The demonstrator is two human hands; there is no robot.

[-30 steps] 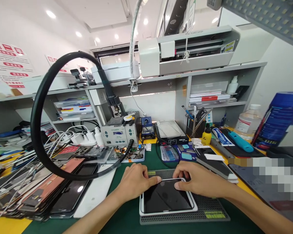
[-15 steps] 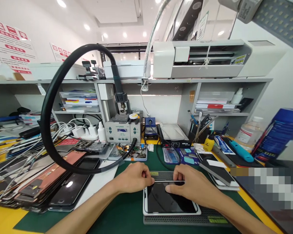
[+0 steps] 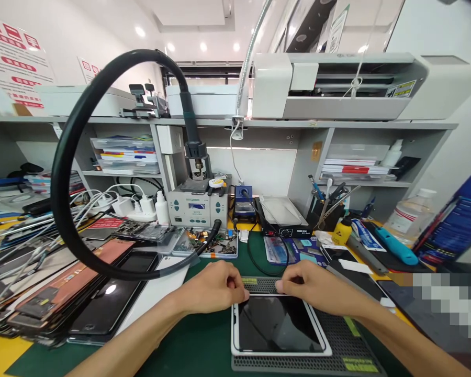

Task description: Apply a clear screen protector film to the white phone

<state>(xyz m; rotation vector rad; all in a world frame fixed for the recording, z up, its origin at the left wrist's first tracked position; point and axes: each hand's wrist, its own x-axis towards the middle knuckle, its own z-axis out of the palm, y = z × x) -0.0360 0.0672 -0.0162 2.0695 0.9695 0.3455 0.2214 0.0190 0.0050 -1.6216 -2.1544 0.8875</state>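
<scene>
Tablet (image 3: 280, 327): one, white frame, dark glossy screen facing up; lies flat directly before me on a grey perforated mat (image 3: 306, 363), which rests on a green work mat (image 3: 198, 340) over the yellow bench (image 3: 8, 345).

My left hand (image 3: 215, 285): at the tablet's far left corner, fingers curled inward, thumb tip at the frame; whether they pinch the edge, I cannot tell.

My right hand (image 3: 312, 285): by the far right corner, fingers bent, thumb tip just past the tablet's far edge, above the perforated mat; whether anything small is held there, I cannot tell.

To my left: a pile of device panels (image 3: 68, 290); a black-screened device (image 3: 110, 296); a white flat panel (image 3: 151, 298) beside it.

Beyond my hands: a grey control unit (image 3: 198, 209) with small display; a thick black hose (image 3: 58, 178), looped; a shallow tray (image 3: 225, 256) of mixed small parts.

To my right: a yellow bottle (image 3: 341, 231); a black tool holder (image 3: 320, 214), filled; a clear bottle (image 3: 410, 214) with white cap.
</scene>
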